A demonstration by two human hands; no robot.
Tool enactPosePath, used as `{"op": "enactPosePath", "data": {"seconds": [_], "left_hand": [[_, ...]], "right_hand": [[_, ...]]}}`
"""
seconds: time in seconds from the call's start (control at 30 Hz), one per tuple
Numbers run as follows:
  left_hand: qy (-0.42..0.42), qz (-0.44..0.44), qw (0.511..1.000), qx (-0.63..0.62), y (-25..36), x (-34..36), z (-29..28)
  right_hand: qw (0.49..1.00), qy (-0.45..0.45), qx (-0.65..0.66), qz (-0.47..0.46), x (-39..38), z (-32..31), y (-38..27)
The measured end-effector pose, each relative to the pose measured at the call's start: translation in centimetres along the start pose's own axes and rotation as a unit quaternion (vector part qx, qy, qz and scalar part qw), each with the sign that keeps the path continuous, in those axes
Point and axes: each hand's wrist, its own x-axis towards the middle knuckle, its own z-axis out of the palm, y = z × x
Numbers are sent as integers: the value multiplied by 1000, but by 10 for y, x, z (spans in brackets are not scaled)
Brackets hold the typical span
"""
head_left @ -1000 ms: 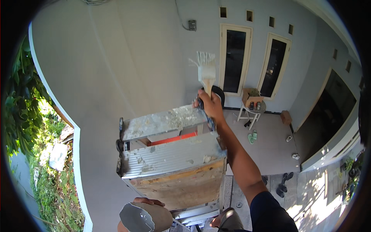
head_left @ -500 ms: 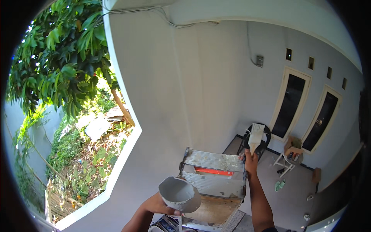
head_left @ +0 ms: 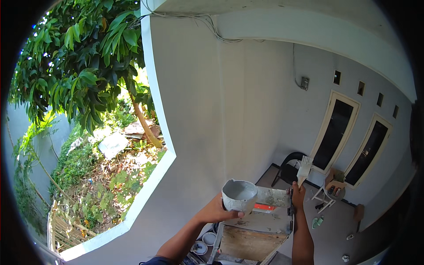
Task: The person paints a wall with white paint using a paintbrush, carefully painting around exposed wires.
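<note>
Left hand (head_left: 215, 211) is up in front of the grey wall (head_left: 229, 110), fingers wrapped around the side of a paint-crusted white pot (head_left: 239, 194) with the thumb hooked across its front — a firm grip, pot upright, pale paint showing inside its chipped rim. Just beyond it, the right hand (head_left: 297, 195) is closed around the handle of a flat paintbrush (head_left: 304, 167), bristles pointing up and whitened. Both hands hang over the top of a paint-spattered stepladder (head_left: 260, 218), its wooden tread below the metal platform. Down past the brush stands a dark plastic chair (head_left: 289, 170) near two tall dark doors (head_left: 338, 132), and off to the left — leafy trees (head_left: 84, 66) above a littered yard.
</note>
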Motion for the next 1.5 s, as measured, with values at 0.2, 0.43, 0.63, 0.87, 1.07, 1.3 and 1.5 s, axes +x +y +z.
{"op": "enactPosePath", "data": {"seconds": [0.2,0.43,0.63,0.87,1.07,1.3,1.5], "left_hand": [[-9,36,999,7,-16,45,-15],[3,9,1000,-17,-30,78,-13],[35,-4,999,1,-34,94,-13],[79,36,996,32,-63,117,-12],[67,50,996,38,-88,117,-7],[46,68,995,52,-91,113,-1],[57,46,997,12,-90,106,-3]], "right_hand": [[998,-32,-37,-30,-1,6,-6],[998,-31,-49,-30,-3,6,-13],[998,-23,-36,-39,-4,7,-10],[999,-22,2,-45,-1,4,-1],[999,22,29,-20,-2,7,-2],[999,24,-29,-25,-9,12,-11],[999,41,7,-12,-13,19,-22]]}}
